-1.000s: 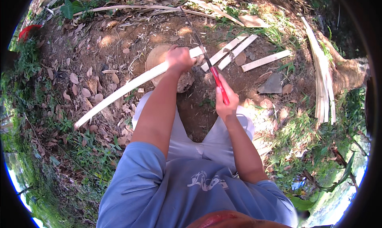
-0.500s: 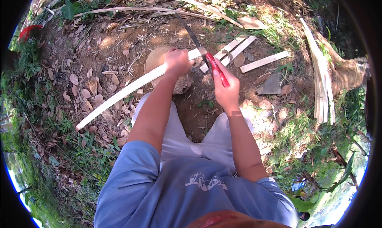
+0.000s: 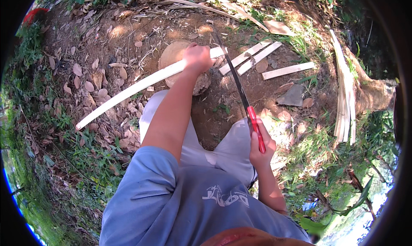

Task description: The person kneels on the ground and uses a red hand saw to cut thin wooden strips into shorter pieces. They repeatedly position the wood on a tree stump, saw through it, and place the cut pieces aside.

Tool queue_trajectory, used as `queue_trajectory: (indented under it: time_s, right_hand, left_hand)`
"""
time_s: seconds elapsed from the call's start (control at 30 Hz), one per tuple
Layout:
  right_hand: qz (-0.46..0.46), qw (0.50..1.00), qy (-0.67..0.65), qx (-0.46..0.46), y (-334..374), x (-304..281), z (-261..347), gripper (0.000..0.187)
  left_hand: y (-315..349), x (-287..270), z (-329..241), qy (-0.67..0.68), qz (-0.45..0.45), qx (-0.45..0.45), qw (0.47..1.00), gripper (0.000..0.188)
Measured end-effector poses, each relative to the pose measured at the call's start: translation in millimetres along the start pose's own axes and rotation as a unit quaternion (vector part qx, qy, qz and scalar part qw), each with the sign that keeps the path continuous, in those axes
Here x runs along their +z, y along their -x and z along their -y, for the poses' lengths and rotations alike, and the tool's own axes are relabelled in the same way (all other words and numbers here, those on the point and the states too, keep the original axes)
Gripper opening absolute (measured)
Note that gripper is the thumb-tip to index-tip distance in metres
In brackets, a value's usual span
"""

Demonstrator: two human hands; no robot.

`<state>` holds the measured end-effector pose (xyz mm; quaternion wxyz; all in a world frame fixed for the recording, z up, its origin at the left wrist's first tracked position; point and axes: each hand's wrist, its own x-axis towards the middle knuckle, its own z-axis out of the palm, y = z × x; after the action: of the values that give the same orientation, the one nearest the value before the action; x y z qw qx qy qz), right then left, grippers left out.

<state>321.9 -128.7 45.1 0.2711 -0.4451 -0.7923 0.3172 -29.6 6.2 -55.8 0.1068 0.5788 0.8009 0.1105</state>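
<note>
My left hand (image 3: 198,58) grips a long pale wooden strip (image 3: 136,87) near its far right end, over a round cut log (image 3: 174,53). The strip's other end reaches down to the leaves on the left. In my right hand (image 3: 262,148) is the red handle of a hand saw (image 3: 237,76). Its dark blade runs up and away to the left, crossing the strip close to its right end. Whether the teeth bite into the wood is too small to tell.
Short cut slats (image 3: 260,57) and a single slat (image 3: 288,70) lie right of the log. A flat grey stone (image 3: 292,95) is nearer me. Long strips (image 3: 343,91) are bundled at the right by a tree root (image 3: 373,93); more strips (image 3: 167,1) lie along the back.
My right hand has drawn the saw back toward me, so the handle sits well away from the strip. My left hand keeps its hold on the strip.
</note>
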Motion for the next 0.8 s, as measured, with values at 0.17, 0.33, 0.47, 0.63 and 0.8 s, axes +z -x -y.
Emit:
queue_trajectory:
  time_s: [0.17, 0.33, 0.47, 0.63, 0.8]
  right_hand:
    - [0.004, 0.999, -0.031, 0.027, 33, -36, 38, 0.048]
    - [-0.022, 0.993, -0.119, 0.007, -90, 36, 50, 0.045]
    - [-0.058, 0.990, -0.115, -0.055, -205, 108, 25, 0.043]
    - [-0.046, 0.996, -0.069, -0.039, -228, 127, 24, 0.043]
    - [-0.045, 0.994, -0.078, -0.054, -127, 71, 21, 0.047]
  left_hand:
    - [1, 17, 4, 0.001, -0.069, 0.037, 0.997, 0.040]
    - [3, 13, 9, -0.001, -0.058, 0.036, 0.998, 0.041]
    - [-2, 1, -3, -0.032, -0.029, 0.039, 0.998, 0.042]
    - [-10, 10, 4, -0.020, -0.043, 0.015, 0.999, 0.040]
    - [-4, 7, 6, 0.025, -0.038, 0.007, 0.999, 0.038]
